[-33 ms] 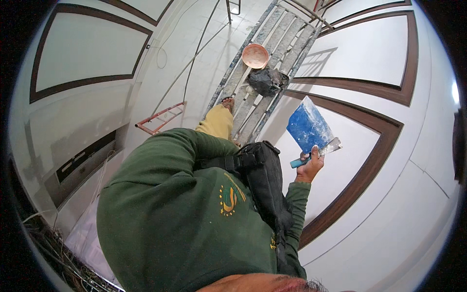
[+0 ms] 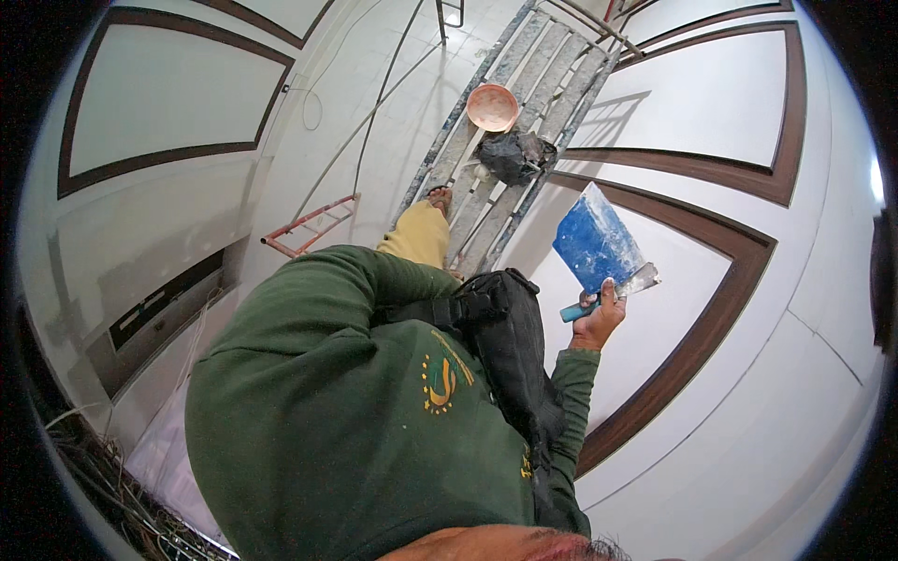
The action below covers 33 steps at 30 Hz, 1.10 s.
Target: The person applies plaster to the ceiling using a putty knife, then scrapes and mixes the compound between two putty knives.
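Note:
My right hand (image 2: 601, 316) grips a putty knife with a teal handle (image 2: 579, 311) and a metal blade (image 2: 640, 279), together with a blue plastic board (image 2: 594, 238) streaked with white. The board is raised above my hand, in front of a wood-trimmed white panel. My left hand does not show; my green sleeve (image 2: 313, 280) bends toward the black bag (image 2: 505, 346) strapped across my body. My bare toes (image 2: 440, 198) show on a stained scaffold platform (image 2: 561, 56) below.
A pink bowl (image 2: 492, 107) and a crumpled black bag (image 2: 513, 159) lie on the platform. A red metal frame (image 2: 309, 227) and thin cross bars stand to its left over a pale tiled floor. White walls with brown-framed panels (image 2: 173, 89) line both sides, with loose cables at lower left.
My right hand has shifted very slightly up and to the right with the board and knife. Everything else looks the same.

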### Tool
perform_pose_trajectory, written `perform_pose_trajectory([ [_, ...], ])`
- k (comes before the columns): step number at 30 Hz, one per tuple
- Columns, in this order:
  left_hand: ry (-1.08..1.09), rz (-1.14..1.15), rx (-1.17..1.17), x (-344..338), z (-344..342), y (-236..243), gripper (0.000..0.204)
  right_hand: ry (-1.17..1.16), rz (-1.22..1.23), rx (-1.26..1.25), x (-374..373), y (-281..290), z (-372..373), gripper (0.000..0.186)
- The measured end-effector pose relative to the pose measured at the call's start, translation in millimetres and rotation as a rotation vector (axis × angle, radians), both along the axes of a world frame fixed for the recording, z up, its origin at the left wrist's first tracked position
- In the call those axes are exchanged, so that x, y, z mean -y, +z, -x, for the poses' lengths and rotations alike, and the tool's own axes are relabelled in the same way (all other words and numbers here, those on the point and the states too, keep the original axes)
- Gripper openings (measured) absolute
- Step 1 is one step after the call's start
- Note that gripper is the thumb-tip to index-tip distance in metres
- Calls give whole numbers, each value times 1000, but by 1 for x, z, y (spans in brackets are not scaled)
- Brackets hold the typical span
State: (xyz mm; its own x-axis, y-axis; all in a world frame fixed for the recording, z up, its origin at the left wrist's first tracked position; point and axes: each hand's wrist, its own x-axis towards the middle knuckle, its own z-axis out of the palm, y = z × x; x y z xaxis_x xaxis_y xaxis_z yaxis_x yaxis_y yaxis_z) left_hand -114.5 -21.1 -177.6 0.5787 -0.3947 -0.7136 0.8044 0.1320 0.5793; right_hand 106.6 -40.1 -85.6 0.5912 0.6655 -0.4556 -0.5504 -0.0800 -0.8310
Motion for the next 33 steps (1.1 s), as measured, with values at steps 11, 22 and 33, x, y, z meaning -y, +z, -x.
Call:
perform_pose_trajectory([
  [11, 130, 14, -38, 16, 32, -22, 27, 67, -87, -28, -7, 1, 1, 16],
  [22, 384, 41, -141, 77, 36, -73, 27, 345, -178, -12, -48, -48, -21, 18],
  [33, 472, 87, -119, 76, 36, -147, 29, 169, -141, 105, -75, -63, -36, 18],
])
